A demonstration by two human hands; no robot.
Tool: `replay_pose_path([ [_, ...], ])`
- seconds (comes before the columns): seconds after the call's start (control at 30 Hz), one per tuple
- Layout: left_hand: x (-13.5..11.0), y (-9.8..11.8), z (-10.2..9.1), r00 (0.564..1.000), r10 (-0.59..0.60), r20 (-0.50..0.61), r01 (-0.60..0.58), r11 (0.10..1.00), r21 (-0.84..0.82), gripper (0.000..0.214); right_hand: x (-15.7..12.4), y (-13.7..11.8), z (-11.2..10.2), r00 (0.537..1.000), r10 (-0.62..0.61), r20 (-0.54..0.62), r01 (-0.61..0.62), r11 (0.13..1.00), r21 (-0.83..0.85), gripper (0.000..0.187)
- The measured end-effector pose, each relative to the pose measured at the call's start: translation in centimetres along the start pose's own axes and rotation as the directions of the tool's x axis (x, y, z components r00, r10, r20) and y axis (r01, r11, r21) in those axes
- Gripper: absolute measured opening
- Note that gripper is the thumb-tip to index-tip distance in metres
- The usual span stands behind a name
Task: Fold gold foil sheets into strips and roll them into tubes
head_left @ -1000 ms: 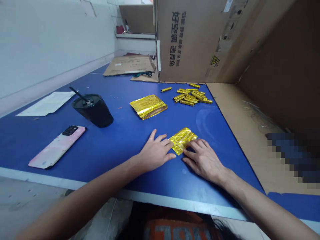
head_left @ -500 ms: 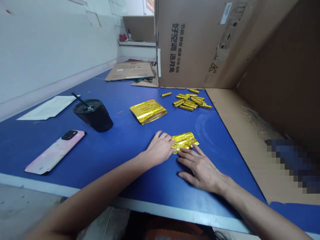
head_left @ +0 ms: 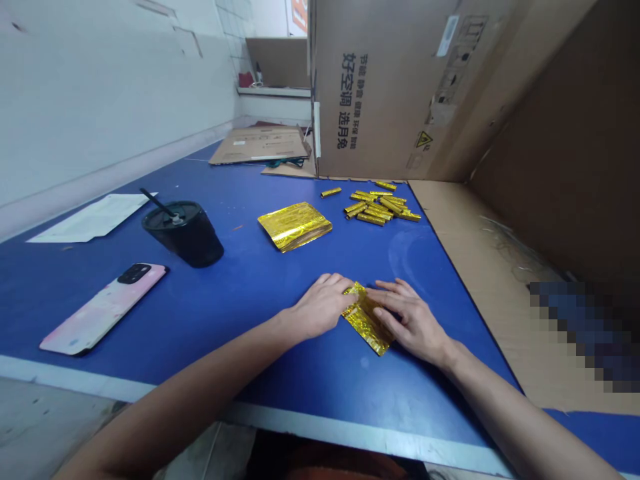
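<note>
A gold foil paper sheet point(head_left: 367, 325) lies slanted on the blue table, creased, with one corner pointing toward me. My left hand point(head_left: 324, 305) grips its upper left edge, the fingertips closed at the foil and the thumb partly hidden. On the other side, my right hand point(head_left: 413, 319) rests with fingers stretched out over the sheet's right part, covering some of it. Beyond both hands sits a flat stack of gold foil sheets point(head_left: 295, 225). Farther right is a loose pile of rolled gold foil tubes point(head_left: 383, 208), with one tube point(head_left: 331, 193) apart from it.
On the left are a phone point(head_left: 103, 310) in a pink and white case, a black cup point(head_left: 187, 237) with a straw, and a paper sheet point(head_left: 90, 217). A large cardboard box point(head_left: 385, 87) stands at the back. Flat cardboard point(head_left: 260, 145) lies near the wall.
The foil sheet has turned, its free end swinging toward me. My right hand has shifted up beside it, and my left hand has stayed near its left edge.
</note>
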State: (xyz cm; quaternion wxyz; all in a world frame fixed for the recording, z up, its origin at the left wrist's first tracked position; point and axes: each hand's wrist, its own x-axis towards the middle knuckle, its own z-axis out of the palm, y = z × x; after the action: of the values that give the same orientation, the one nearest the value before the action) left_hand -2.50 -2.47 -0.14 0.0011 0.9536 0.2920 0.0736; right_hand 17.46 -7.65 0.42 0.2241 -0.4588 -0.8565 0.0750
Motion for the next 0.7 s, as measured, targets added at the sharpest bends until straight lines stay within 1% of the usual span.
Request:
replay_pose_path([
  [0.1, -0.1, -0.1, 0.0, 1.0, 0.012, 0.002, -0.012, 1.0, 0.028, 0.025, 0.0, 0.3, 0.3, 0.986, -0.016, 0.169, 0.023, 0.999, -0.041, 0.041],
  [0.17, -0.2, -0.1, 0.0, 1.0, 0.019, 0.005, -0.02, 0.999, 0.042, 0.026, 0.1, 0.1, 0.4, 0.974, 0.001, 0.226, 0.017, 0.997, -0.078, 0.043],
  [0.23, -0.7, 0.1, 0.2, 1.0, 0.021, 0.009, -0.022, 0.998, 0.054, 0.029, 0.2, -0.2, 0.5, 0.971, 0.024, 0.238, 0.004, 0.993, -0.116, 0.043],
  [0.33, -1.8, 0.7, 0.6, 1.0, 0.005, -0.006, -0.004, 0.998, 0.065, 0.036, 0.2, -0.5, 0.4, 0.974, 0.054, 0.219, -0.019, 0.987, -0.16, 0.041],
  [0.47, -3.2, 1.5, 0.7, 1.0, -0.028, -0.01, 0.028, 0.999, 0.022, 0.04, 0.1, -1.0, 0.1, 0.975, 0.101, 0.197, -0.058, 0.976, -0.21, 0.036],
  [0.53, -3.1, 1.2, 0.5, 1.0, -0.028, 0.0, 0.028, 1.0, 0.004, 0.04, -0.1, -1.3, -0.3, 0.976, 0.092, 0.198, -0.051, 0.977, -0.207, 0.034],
  [0.6, -2.6, 0.6, 0.2, 1.0, -0.03, 0.004, 0.03, 1.0, 0.001, 0.037, -0.4, -1.6, -0.7, 0.974, 0.055, 0.218, -0.016, 0.984, -0.178, 0.034],
  [0.7, -1.6, -0.6, 0.2, 0.999, -0.034, -0.012, 0.034, 0.999, 0.025, 0.033, -0.7, -1.8, -1.2, 0.966, 0.016, 0.258, 0.021, 0.99, -0.141, 0.041],
])
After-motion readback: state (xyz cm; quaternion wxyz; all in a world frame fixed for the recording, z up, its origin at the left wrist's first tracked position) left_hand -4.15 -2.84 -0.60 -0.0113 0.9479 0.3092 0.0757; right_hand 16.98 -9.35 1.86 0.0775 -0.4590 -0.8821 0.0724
